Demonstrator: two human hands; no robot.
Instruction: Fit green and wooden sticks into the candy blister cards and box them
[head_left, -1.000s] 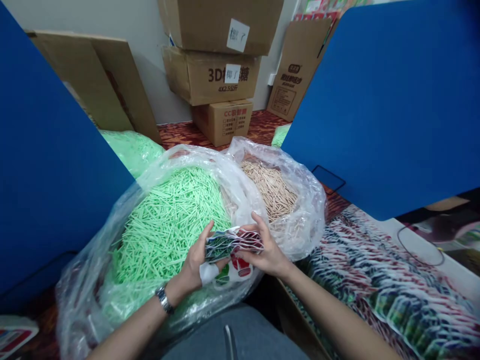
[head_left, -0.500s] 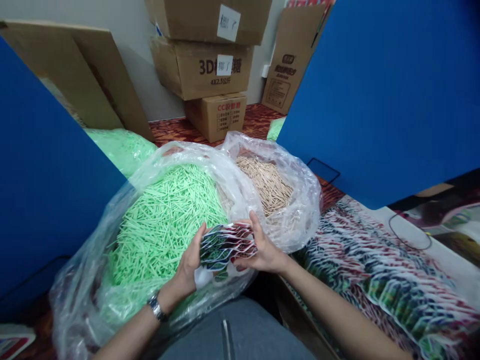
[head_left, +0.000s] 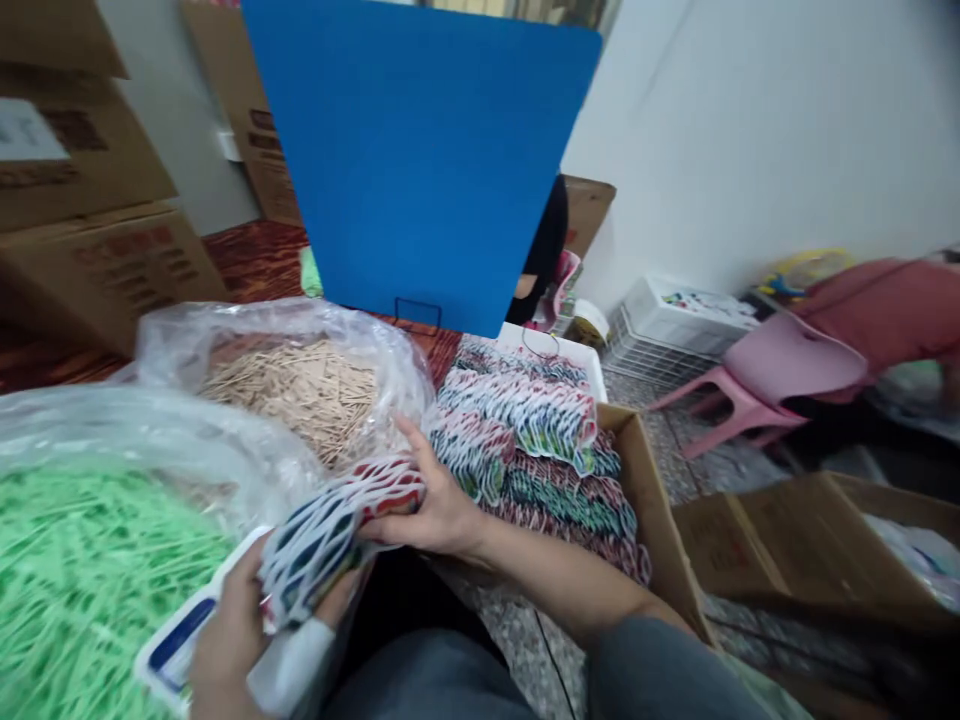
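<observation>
Both my hands hold a fanned stack of small printed packets (head_left: 330, 530), red, green and blue on white. My left hand (head_left: 225, 640) grips the stack's lower end near the bottom edge, fingers curled around it. My right hand (head_left: 431, 505) pinches the upper end, thumb on top. Under my left hand lies a clear plastic bag of green sticks (head_left: 82, 570). Behind the stack sits a second clear bag of tan wooden sticks (head_left: 300, 385). To the right of my right hand, a cardboard box (head_left: 652, 510) is piled with many more printed packets (head_left: 532, 440).
A blue divider panel (head_left: 412, 150) stands behind the bags. Stacked cardboard boxes (head_left: 82, 200) fill the left. On the right are a pink plastic chair (head_left: 772, 370), a white wire basket (head_left: 667, 330), another open carton (head_left: 810, 540), and a person in dark clothes (head_left: 544, 250) behind the panel.
The view has swung to the right, bringing the packet-filled box and the pink chair into sight. My hands still hold the packet stack, which sits lower left in view now.
</observation>
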